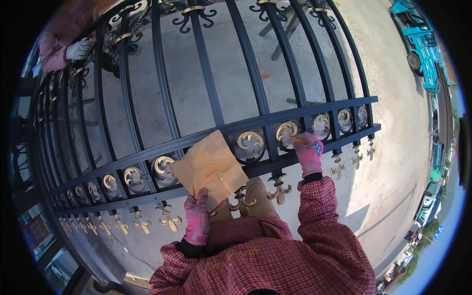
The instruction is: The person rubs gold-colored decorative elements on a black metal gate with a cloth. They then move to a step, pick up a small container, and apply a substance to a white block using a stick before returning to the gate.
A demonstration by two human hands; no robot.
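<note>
My left hand (197, 216), in a pink glove, grips the lower edge of a flat brown cardboard piece (201, 160) with an orange-brown smear on it. The cardboard covers part of a black metal fence panel (255, 119). My right hand (310, 152), also in a pink glove, is closed at a round scroll ornament (285, 132) between the panel's two rails. Something small and orange-brown shows at its fingertips, too hidden to name. Another gold scroll (250, 142) sits between my hands. A gold fleur-de-lis finial (279, 189) points toward me below the rail.
At the upper left, a co-worker's grey-gloved hand (79, 50) is at the panel's far bars. Metal support legs (285, 42) show beneath the panel, above the concrete floor (196, 64). A turquoise vehicle (418, 44) stands at the far right.
</note>
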